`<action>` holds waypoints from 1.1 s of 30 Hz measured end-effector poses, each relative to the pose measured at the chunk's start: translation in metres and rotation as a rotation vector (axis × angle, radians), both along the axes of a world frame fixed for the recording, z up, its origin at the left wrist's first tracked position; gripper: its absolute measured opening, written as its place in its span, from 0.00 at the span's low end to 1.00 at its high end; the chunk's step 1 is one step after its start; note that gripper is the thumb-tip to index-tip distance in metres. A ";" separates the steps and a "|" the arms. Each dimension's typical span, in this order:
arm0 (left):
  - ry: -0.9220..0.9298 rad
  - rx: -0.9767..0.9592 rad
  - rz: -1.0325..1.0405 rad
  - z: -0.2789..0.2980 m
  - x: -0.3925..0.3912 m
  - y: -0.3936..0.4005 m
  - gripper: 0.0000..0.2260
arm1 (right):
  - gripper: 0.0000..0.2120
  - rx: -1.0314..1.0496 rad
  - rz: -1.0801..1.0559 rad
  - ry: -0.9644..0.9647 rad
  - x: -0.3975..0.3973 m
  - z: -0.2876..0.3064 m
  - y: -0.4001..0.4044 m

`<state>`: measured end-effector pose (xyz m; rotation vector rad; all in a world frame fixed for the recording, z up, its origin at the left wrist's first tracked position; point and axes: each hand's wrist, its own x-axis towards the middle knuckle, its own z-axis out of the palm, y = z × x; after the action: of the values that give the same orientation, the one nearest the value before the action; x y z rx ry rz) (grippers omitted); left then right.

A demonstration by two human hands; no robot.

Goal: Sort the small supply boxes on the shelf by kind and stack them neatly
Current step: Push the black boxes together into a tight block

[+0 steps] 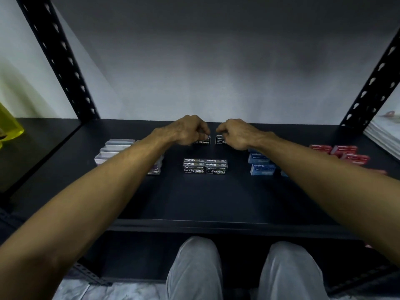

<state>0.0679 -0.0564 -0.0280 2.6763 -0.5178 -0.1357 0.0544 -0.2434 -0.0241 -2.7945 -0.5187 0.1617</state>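
Observation:
On the dark shelf (194, 198), my left hand (188, 129) curls its fingers over a black staples box (204, 141) at the back middle. My right hand (236, 133) curls over a second black staples box (219, 139) just to its right, a small gap between the two boxes. In front of them stands a neat stack of black staples boxes (205, 166). Clear boxes of clips (116, 149) are grouped at the left, partly behind my left forearm. Blue staples boxes (260, 167) sit at the right, and red boxes (344, 151) lie further right.
Black perforated shelf posts (65, 61) rise at both back corners before a grey wall. A yellow translucent object (9, 126) sits at the far left. A pile of white sheets (383, 133) lies at the far right. My knees show below the shelf's front edge (205, 224).

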 end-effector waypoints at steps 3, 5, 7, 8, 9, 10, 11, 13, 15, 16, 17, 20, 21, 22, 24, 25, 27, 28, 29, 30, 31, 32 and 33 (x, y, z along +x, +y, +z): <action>-0.014 0.023 -0.014 -0.003 0.004 -0.002 0.10 | 0.19 0.025 -0.004 0.010 0.002 -0.004 0.000; -0.020 0.038 -0.022 -0.002 0.005 -0.003 0.09 | 0.19 0.043 -0.004 0.008 0.001 -0.004 -0.001; -0.007 0.044 -0.017 -0.001 0.004 -0.003 0.09 | 0.18 0.056 0.001 0.022 0.000 -0.003 -0.002; 0.001 0.047 -0.011 0.000 0.003 -0.002 0.08 | 0.18 0.061 0.005 0.030 -0.002 -0.003 -0.002; 0.009 0.054 -0.006 0.001 0.002 -0.001 0.08 | 0.19 0.065 0.009 0.035 -0.003 -0.003 -0.002; 0.019 0.061 -0.002 0.002 0.000 0.000 0.08 | 0.19 0.070 0.013 0.041 -0.006 -0.002 -0.002; 0.035 0.061 0.001 0.003 -0.002 0.000 0.07 | 0.19 0.074 0.020 0.047 -0.009 -0.002 -0.001; 0.075 0.061 0.000 0.006 -0.009 0.002 0.06 | 0.19 0.080 0.035 0.052 -0.015 -0.002 0.001; 0.108 0.082 -0.006 0.010 -0.017 0.003 0.06 | 0.19 0.083 0.043 0.053 -0.022 -0.002 0.004; 0.122 0.092 -0.009 0.011 -0.021 0.004 0.06 | 0.20 0.085 0.043 0.054 -0.025 -0.002 0.005; 0.136 0.104 -0.015 0.013 -0.024 0.004 0.07 | 0.20 0.087 0.045 0.053 -0.029 -0.002 0.006; 0.174 0.132 -0.040 0.015 -0.033 0.006 0.07 | 0.20 0.087 0.061 0.057 -0.039 -0.001 0.010; 0.183 0.141 -0.048 0.015 -0.035 0.007 0.08 | 0.21 0.086 0.065 0.062 -0.042 -0.001 0.011; 0.190 0.148 -0.056 0.015 -0.036 0.008 0.08 | 0.21 0.086 0.066 0.068 -0.045 -0.001 0.012; 0.203 0.152 -0.061 0.016 -0.039 0.009 0.09 | 0.21 0.086 0.066 0.073 -0.048 -0.001 0.014; 0.213 0.152 -0.057 0.016 -0.040 0.010 0.10 | 0.22 0.085 0.065 0.073 -0.049 -0.001 0.015; 0.227 0.156 -0.051 0.017 -0.043 0.011 0.11 | 0.22 0.081 0.062 0.074 -0.050 -0.001 0.016; 0.228 0.160 -0.052 0.017 -0.044 0.012 0.11 | 0.22 0.079 0.060 0.075 -0.050 -0.001 0.017; 0.229 0.161 -0.056 0.018 -0.046 0.012 0.11 | 0.22 0.080 0.058 0.075 -0.050 -0.001 0.017; 0.229 0.159 -0.062 0.018 -0.047 0.013 0.11 | 0.22 0.081 0.057 0.077 -0.051 -0.001 0.017; 0.228 0.158 -0.067 0.018 -0.047 0.013 0.11 | 0.22 0.080 0.057 0.077 -0.052 -0.001 0.017; 0.224 0.158 -0.069 0.018 -0.048 0.013 0.11 | 0.22 0.078 0.057 0.077 -0.052 -0.001 0.017; 0.221 0.160 -0.068 0.018 -0.049 0.013 0.11 | 0.22 0.075 0.057 0.078 -0.052 -0.001 0.017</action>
<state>0.0191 -0.0437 -0.0104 2.7513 -0.5473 -0.5056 0.0020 -0.2265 -0.0246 -2.6901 -0.5742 0.2567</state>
